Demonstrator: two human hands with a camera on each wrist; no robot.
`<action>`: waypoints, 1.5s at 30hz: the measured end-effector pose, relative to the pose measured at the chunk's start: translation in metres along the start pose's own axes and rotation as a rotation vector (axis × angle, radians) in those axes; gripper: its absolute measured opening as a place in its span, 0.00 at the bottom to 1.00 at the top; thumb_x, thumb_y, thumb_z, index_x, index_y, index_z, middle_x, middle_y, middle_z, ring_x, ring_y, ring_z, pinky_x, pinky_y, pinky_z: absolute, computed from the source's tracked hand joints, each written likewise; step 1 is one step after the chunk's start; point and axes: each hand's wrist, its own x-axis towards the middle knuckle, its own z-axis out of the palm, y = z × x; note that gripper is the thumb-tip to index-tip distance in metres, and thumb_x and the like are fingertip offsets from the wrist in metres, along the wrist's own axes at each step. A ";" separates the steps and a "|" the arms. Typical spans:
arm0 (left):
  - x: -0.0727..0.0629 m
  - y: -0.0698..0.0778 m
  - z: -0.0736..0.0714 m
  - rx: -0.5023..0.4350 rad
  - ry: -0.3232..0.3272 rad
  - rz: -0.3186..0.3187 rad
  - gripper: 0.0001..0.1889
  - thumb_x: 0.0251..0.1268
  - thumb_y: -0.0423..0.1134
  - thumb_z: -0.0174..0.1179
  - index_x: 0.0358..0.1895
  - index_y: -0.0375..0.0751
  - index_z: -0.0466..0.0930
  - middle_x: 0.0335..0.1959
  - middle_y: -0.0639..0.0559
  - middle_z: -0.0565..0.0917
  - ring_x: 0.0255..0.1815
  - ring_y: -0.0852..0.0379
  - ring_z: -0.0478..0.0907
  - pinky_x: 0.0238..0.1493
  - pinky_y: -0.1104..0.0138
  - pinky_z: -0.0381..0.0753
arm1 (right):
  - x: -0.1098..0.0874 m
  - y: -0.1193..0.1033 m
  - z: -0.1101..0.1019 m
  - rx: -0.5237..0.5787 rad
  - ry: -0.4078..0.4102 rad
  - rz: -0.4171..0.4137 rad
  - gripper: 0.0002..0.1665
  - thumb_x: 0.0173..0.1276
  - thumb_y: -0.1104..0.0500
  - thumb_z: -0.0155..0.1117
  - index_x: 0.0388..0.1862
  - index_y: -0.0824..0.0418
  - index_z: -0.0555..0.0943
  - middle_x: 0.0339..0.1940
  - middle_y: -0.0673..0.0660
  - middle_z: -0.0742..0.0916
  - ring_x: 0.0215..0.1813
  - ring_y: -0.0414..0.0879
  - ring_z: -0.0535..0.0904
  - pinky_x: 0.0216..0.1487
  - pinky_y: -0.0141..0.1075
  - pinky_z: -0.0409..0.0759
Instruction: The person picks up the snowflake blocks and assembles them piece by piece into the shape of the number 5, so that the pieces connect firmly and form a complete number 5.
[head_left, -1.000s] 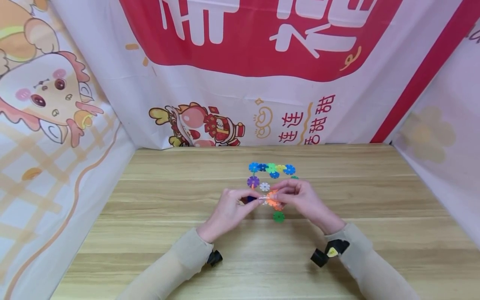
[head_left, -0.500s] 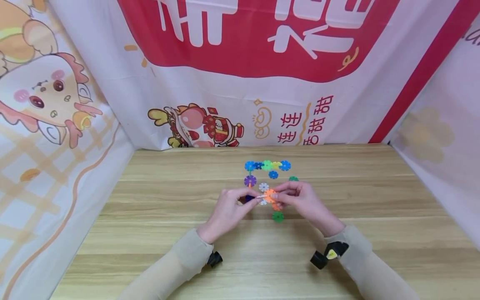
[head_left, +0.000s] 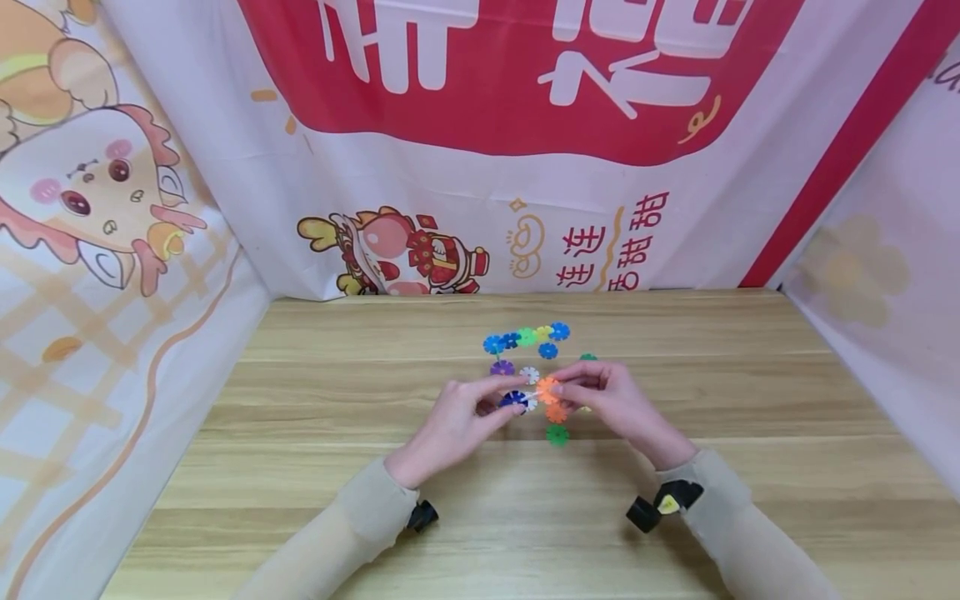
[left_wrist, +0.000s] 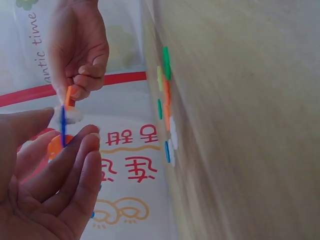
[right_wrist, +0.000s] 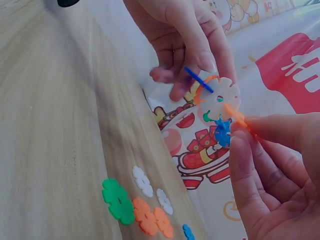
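My right hand (head_left: 611, 404) pinches an orange snowflake disc (head_left: 547, 390) between thumb and fingers. That disc slots into a white disc (right_wrist: 221, 95), which joins a dark blue disc (head_left: 514, 402) at the end of a raised chain. Beyond it the chain runs through a purple disc (head_left: 502, 368) to a far row of blue, light green (head_left: 527, 337) and yellow discs. My left hand (head_left: 453, 425) is around the dark blue disc, its thumb and index fingertip spread apart. Whether a left fingertip touches the discs is hard to tell.
Several loose discs lie on the wooden table (head_left: 337, 500): a green one (right_wrist: 119, 201), orange ones (right_wrist: 145, 216), white ones (right_wrist: 142, 181) and a blue one (head_left: 548, 351). A printed cloth (head_left: 420, 183) hangs along the back and sides of the table.
The left thumb and index finger have parted from their pinch at the white disc. The chain has turned, its far row now slanting and shifted left, and the dark blue disc shows its face.
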 end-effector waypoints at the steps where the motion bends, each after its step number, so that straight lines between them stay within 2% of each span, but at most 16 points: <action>1: 0.000 0.001 -0.001 -0.001 0.005 -0.008 0.19 0.71 0.40 0.67 0.62 0.46 0.83 0.31 0.56 0.87 0.27 0.64 0.80 0.28 0.69 0.81 | 0.000 0.000 -0.001 -0.013 0.005 0.001 0.17 0.72 0.54 0.70 0.52 0.63 0.86 0.45 0.59 0.88 0.48 0.65 0.84 0.52 0.56 0.82; 6: 0.002 0.005 -0.004 0.001 0.049 -0.034 0.14 0.68 0.36 0.69 0.55 0.42 0.86 0.34 0.59 0.87 0.29 0.67 0.81 0.31 0.69 0.83 | 0.001 -0.002 -0.002 -0.060 0.023 0.007 0.15 0.72 0.56 0.70 0.52 0.63 0.86 0.45 0.58 0.88 0.49 0.67 0.82 0.50 0.54 0.84; 9: 0.004 0.007 -0.004 -0.003 0.074 -0.004 0.11 0.67 0.34 0.69 0.51 0.40 0.87 0.34 0.59 0.87 0.30 0.67 0.81 0.32 0.69 0.83 | 0.001 -0.004 -0.001 -0.091 0.026 0.009 0.16 0.72 0.54 0.70 0.52 0.63 0.86 0.46 0.57 0.88 0.48 0.62 0.83 0.50 0.53 0.84; 13: 0.009 0.011 -0.001 0.026 0.095 0.045 0.10 0.68 0.34 0.69 0.49 0.39 0.87 0.41 0.55 0.88 0.38 0.65 0.83 0.40 0.66 0.84 | 0.002 -0.005 0.001 -0.128 0.027 0.001 0.17 0.71 0.52 0.71 0.52 0.61 0.87 0.47 0.55 0.88 0.48 0.53 0.84 0.52 0.53 0.82; 16: 0.013 0.014 0.003 0.075 0.083 0.052 0.09 0.70 0.36 0.68 0.49 0.40 0.87 0.45 0.53 0.88 0.46 0.61 0.82 0.48 0.62 0.83 | 0.002 -0.006 0.003 -0.150 0.025 -0.015 0.15 0.70 0.52 0.72 0.50 0.59 0.88 0.48 0.54 0.88 0.49 0.52 0.83 0.53 0.54 0.81; 18: 0.016 0.017 0.005 0.096 0.059 0.030 0.08 0.71 0.37 0.66 0.48 0.41 0.86 0.46 0.53 0.88 0.47 0.59 0.82 0.48 0.63 0.83 | 0.002 -0.007 0.004 -0.163 0.023 -0.030 0.14 0.70 0.52 0.72 0.49 0.58 0.89 0.48 0.53 0.89 0.49 0.50 0.83 0.53 0.54 0.81; 20: 0.018 0.018 0.006 0.093 0.014 -0.016 0.07 0.73 0.39 0.65 0.48 0.43 0.84 0.46 0.53 0.87 0.45 0.60 0.82 0.46 0.66 0.83 | 0.003 -0.009 0.006 -0.164 0.014 -0.044 0.12 0.71 0.53 0.71 0.48 0.57 0.89 0.47 0.53 0.89 0.48 0.50 0.84 0.52 0.52 0.82; 23: 0.020 0.019 0.007 0.089 -0.049 -0.083 0.06 0.75 0.40 0.62 0.48 0.45 0.80 0.43 0.55 0.86 0.39 0.63 0.82 0.36 0.71 0.82 | 0.003 -0.011 0.007 -0.146 -0.002 -0.068 0.11 0.71 0.55 0.71 0.48 0.58 0.89 0.46 0.54 0.89 0.47 0.53 0.84 0.49 0.46 0.84; 26: 0.021 0.018 0.008 0.110 -0.100 -0.114 0.05 0.77 0.42 0.60 0.47 0.46 0.78 0.37 0.58 0.85 0.31 0.65 0.81 0.29 0.70 0.80 | 0.004 -0.011 0.009 -0.122 -0.019 -0.080 0.10 0.71 0.57 0.71 0.47 0.59 0.89 0.45 0.55 0.89 0.48 0.59 0.84 0.46 0.42 0.85; 29: 0.021 0.017 0.009 0.125 -0.133 -0.126 0.05 0.78 0.43 0.58 0.47 0.46 0.78 0.31 0.60 0.83 0.24 0.65 0.78 0.24 0.68 0.78 | 0.006 -0.011 0.010 -0.125 -0.024 -0.083 0.09 0.70 0.58 0.71 0.46 0.59 0.89 0.46 0.54 0.89 0.48 0.62 0.83 0.47 0.45 0.85; 34: 0.020 0.017 0.008 0.105 -0.128 -0.130 0.05 0.79 0.43 0.58 0.45 0.47 0.80 0.30 0.61 0.83 0.23 0.64 0.78 0.23 0.68 0.78 | 0.008 -0.011 0.008 -0.133 -0.025 -0.084 0.14 0.71 0.55 0.71 0.50 0.60 0.88 0.48 0.55 0.88 0.48 0.60 0.84 0.50 0.50 0.84; 39: 0.017 0.020 0.005 0.083 -0.114 -0.167 0.06 0.80 0.43 0.56 0.45 0.46 0.79 0.22 0.56 0.81 0.16 0.63 0.71 0.18 0.69 0.71 | 0.009 -0.008 -0.007 -0.113 0.026 -0.098 0.20 0.72 0.52 0.71 0.56 0.62 0.85 0.50 0.58 0.89 0.51 0.62 0.83 0.52 0.53 0.83; 41: 0.016 0.020 0.004 0.079 -0.109 -0.180 0.06 0.81 0.43 0.55 0.46 0.46 0.77 0.20 0.54 0.79 0.14 0.62 0.67 0.17 0.69 0.67 | 0.010 -0.003 -0.016 -0.158 0.055 -0.108 0.19 0.71 0.53 0.71 0.55 0.61 0.86 0.49 0.57 0.89 0.50 0.60 0.84 0.51 0.49 0.84; 45: 0.015 0.019 0.004 0.072 -0.100 -0.188 0.06 0.82 0.42 0.53 0.46 0.45 0.75 0.20 0.53 0.78 0.14 0.62 0.66 0.17 0.69 0.66 | 0.012 0.016 -0.031 -0.333 0.086 -0.112 0.15 0.69 0.59 0.72 0.52 0.63 0.87 0.45 0.57 0.89 0.43 0.51 0.85 0.44 0.41 0.85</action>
